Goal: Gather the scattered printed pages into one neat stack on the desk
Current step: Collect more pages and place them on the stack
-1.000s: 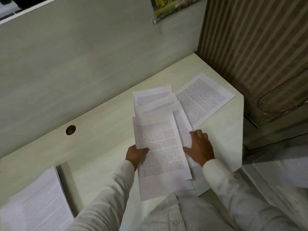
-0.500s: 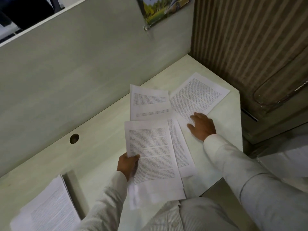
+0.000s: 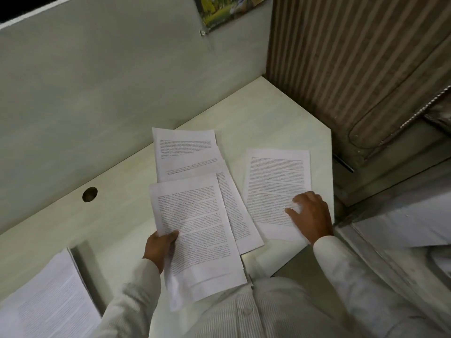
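Likely office cubicle: desk [image 3: 280, 123], partition panel [image 3: 97, 93], cable hole [image 3: 89, 194].

Dim, flat indoor light; soft focus, wide-angle bending at edges.

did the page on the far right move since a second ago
Yes. The right-hand page, under the right hand, has slid toward the near edge of the desk and turned straighter, opening a gap from the fanned pages.

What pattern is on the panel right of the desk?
The panel has brown and tan stripes, shown best in the head view.
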### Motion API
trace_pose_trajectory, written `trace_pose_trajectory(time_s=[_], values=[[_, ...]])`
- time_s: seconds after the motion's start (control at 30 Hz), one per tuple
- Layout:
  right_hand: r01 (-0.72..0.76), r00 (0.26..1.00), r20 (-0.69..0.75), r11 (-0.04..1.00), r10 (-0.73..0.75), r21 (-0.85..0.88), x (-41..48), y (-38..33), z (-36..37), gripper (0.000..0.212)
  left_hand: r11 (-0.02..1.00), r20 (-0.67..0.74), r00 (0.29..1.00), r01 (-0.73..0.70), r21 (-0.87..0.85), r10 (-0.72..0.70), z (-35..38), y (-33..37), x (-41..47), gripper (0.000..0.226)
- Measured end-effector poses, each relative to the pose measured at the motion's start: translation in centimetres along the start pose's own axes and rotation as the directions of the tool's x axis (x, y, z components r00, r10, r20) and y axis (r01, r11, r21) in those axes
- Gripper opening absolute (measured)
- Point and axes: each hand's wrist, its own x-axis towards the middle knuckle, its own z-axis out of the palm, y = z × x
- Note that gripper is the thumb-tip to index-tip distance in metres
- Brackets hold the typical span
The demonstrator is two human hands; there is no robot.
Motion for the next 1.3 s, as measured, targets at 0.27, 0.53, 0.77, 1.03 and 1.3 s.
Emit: trace_pose_trajectory(time_s=[0.27,0.53,0.77,1.03,1.3], values=[[-0.541,0.83,0.261,0.597,0.493,0.592,-1.0,2.6,-2.5,0.073,0.999,0.039,0.999,0.022,0.048,-0.023,0.5,-2.0,-0.5,0.029],[-0.552,0.822,0.107,0.737,0.559,0.389,-0.3,4.7,-5.4,0.012,0.998,0.057,0.998,0.026,0.055,-0.03,0.2,-2.9,-1.5,0.036],[-0.294,0.879,-0.124,0.728,0.46,0.619,0.4,1.2,-7.5,0.013,0.996,0.086,0.994,0.067,0.051,-0.071,-0.3,-3.3,-1.3,0.032],[-0.165,0.927,-0.074,0.574,0.369,0.802,1.3,-4.5,-6.6,0.012,0.996,0.138,0.986,0.094,0.001,-0.093,-0.7,-3.6,-1.8,0.029],[-0.246,0.967,0.206,0.742,0.147,0.624,-2.3,-9.3,0.9,0.006,0.986,0.148,0.976,0.164,-0.034,-0.158,-1.0,-3.7,-1.5,0.067]])
